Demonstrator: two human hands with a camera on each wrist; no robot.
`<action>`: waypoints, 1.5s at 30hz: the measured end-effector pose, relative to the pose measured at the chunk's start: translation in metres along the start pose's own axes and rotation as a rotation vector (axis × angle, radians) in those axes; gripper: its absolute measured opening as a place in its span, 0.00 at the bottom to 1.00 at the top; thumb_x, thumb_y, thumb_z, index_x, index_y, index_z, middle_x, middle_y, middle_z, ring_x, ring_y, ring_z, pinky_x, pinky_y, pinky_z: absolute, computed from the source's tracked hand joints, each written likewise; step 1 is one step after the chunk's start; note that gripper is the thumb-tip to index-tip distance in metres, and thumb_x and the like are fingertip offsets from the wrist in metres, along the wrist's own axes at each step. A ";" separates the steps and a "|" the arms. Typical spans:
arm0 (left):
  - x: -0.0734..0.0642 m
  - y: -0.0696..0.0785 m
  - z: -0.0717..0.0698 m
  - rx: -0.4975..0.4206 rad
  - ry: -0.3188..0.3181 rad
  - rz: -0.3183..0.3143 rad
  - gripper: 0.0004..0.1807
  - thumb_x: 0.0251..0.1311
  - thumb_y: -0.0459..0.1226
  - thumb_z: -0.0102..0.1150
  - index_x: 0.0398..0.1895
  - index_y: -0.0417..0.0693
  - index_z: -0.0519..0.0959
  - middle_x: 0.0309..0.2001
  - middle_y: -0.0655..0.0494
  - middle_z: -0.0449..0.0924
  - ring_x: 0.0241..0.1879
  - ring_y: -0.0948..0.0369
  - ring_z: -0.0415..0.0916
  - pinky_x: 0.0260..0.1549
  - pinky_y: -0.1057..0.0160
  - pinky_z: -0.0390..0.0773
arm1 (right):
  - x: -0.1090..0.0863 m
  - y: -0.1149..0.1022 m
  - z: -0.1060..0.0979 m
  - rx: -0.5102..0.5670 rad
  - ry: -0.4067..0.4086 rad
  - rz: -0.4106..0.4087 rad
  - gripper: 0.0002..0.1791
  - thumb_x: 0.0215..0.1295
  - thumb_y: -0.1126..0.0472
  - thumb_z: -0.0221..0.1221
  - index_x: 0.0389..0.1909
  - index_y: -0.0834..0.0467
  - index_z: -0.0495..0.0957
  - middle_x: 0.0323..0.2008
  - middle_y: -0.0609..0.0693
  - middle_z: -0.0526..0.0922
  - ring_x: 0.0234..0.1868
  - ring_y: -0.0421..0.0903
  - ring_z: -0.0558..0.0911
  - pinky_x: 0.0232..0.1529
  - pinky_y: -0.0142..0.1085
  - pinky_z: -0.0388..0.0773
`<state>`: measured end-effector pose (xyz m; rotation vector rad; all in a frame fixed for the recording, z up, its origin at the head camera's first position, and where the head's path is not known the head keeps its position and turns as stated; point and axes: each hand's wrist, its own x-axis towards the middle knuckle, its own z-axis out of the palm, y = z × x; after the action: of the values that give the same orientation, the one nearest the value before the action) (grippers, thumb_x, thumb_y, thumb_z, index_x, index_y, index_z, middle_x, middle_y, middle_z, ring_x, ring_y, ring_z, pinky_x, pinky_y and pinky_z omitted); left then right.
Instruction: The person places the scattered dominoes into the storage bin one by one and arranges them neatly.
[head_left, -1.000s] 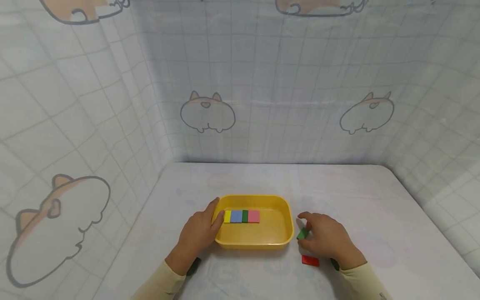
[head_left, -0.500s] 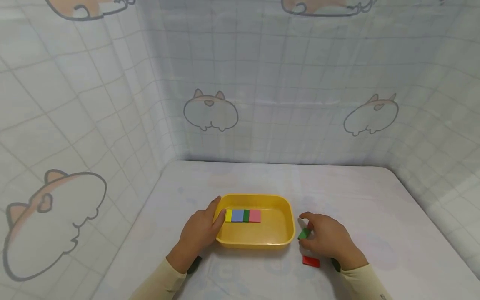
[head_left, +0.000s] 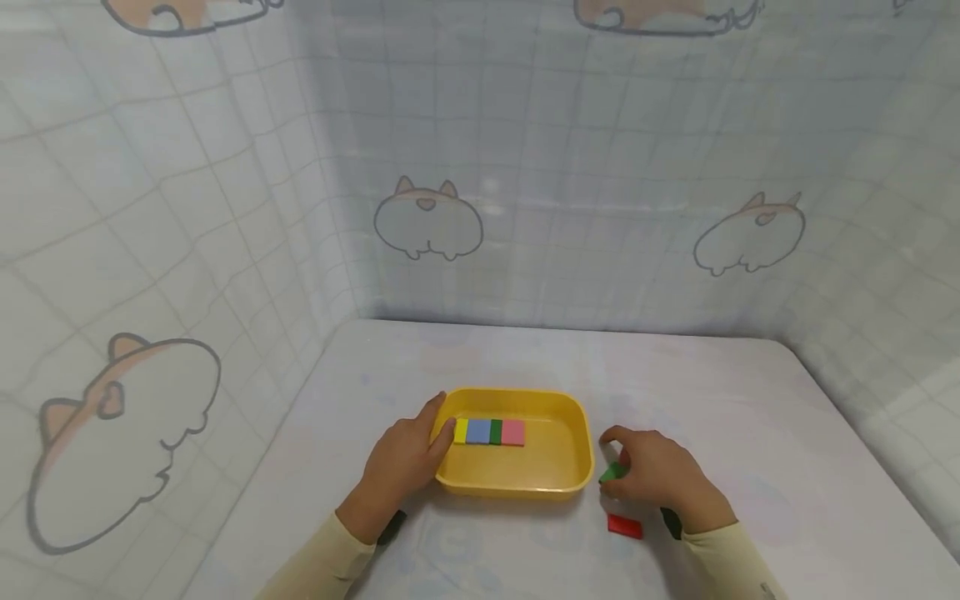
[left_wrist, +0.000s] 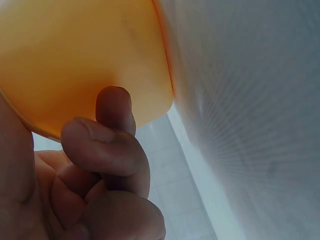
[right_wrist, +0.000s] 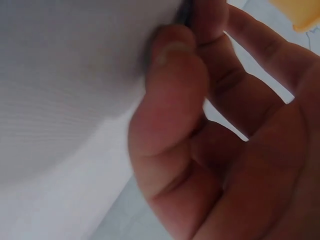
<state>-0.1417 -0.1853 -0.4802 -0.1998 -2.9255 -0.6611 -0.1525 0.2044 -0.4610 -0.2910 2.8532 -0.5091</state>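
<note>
A yellow tray (head_left: 516,491) stands on the table in the head view. My left hand (head_left: 403,460) grips its left side, thumb over the rim. The left wrist view shows curled fingers against the tray's outer wall (left_wrist: 95,55). Inside the tray lie a yellow tile (head_left: 461,432), a blue tile (head_left: 478,432), a dark green tile (head_left: 496,432) and a pink tile (head_left: 513,432) in a row. Right of the tray, my right hand (head_left: 663,473) pinches a green tile (head_left: 612,473), partly hidden by the fingers. A bit of red shows beside it.
A red tile (head_left: 625,526) lies on the white table (head_left: 525,554) just in front of my right hand. Behind the table hangs a pale checked cloth (head_left: 585,250) with cartoon animals, which also lines both sides.
The green tile at my right fingertips has tilted and changed its angle slightly. The head view has shifted a little. My left hand and the tray hold their places.
</note>
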 end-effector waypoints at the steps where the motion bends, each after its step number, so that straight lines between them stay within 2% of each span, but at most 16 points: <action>1: 0.000 0.000 0.000 0.003 -0.001 0.001 0.35 0.80 0.58 0.45 0.80 0.50 0.66 0.19 0.60 0.68 0.23 0.59 0.68 0.32 0.55 0.77 | 0.000 -0.001 -0.001 0.008 -0.015 0.008 0.33 0.46 0.47 0.80 0.56 0.43 0.82 0.30 0.43 0.78 0.28 0.44 0.76 0.30 0.42 0.75; 10: 0.001 0.001 0.002 -0.015 0.004 0.015 0.35 0.81 0.57 0.46 0.80 0.48 0.66 0.17 0.60 0.67 0.20 0.61 0.68 0.29 0.56 0.76 | 0.011 -0.001 -0.019 0.033 -0.127 0.004 0.34 0.47 0.49 0.80 0.57 0.47 0.80 0.31 0.45 0.80 0.31 0.46 0.78 0.35 0.46 0.78; 17: 0.002 0.003 0.004 -0.008 0.004 0.013 0.35 0.81 0.58 0.45 0.80 0.49 0.66 0.18 0.60 0.67 0.21 0.61 0.67 0.29 0.57 0.75 | 0.021 0.003 -0.041 0.071 -0.091 -0.009 0.35 0.52 0.54 0.74 0.63 0.52 0.77 0.36 0.49 0.81 0.34 0.47 0.78 0.36 0.46 0.78; 21: 0.002 0.004 0.002 -0.007 0.011 0.006 0.35 0.81 0.58 0.45 0.80 0.49 0.66 0.18 0.59 0.66 0.20 0.61 0.66 0.28 0.58 0.73 | 0.024 -0.005 -0.058 0.100 -0.013 -0.053 0.35 0.54 0.55 0.73 0.65 0.52 0.77 0.40 0.50 0.81 0.35 0.47 0.78 0.35 0.44 0.77; 28: 0.002 0.004 0.001 -0.010 0.033 0.018 0.34 0.80 0.56 0.47 0.79 0.48 0.67 0.17 0.60 0.66 0.19 0.61 0.66 0.27 0.58 0.74 | 0.032 -0.027 -0.077 0.144 0.187 -0.135 0.33 0.56 0.53 0.73 0.65 0.49 0.77 0.43 0.49 0.82 0.37 0.49 0.78 0.32 0.41 0.77; 36: 0.002 0.004 0.004 -0.014 0.031 0.019 0.33 0.81 0.56 0.46 0.79 0.49 0.68 0.17 0.61 0.66 0.19 0.61 0.66 0.27 0.57 0.74 | 0.035 -0.048 -0.079 0.155 0.386 -0.243 0.33 0.59 0.49 0.74 0.66 0.49 0.78 0.45 0.46 0.83 0.43 0.51 0.79 0.35 0.42 0.77; 45: 0.002 0.008 0.004 0.001 0.039 0.010 0.33 0.80 0.56 0.47 0.79 0.49 0.68 0.17 0.60 0.67 0.21 0.60 0.68 0.30 0.54 0.78 | 0.046 -0.066 -0.077 0.228 0.585 -0.415 0.33 0.59 0.54 0.77 0.66 0.51 0.78 0.48 0.45 0.83 0.42 0.46 0.79 0.40 0.45 0.78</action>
<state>-0.1431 -0.1765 -0.4800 -0.1989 -2.8860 -0.6546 -0.2060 0.1567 -0.3757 -0.8188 3.2395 -1.1578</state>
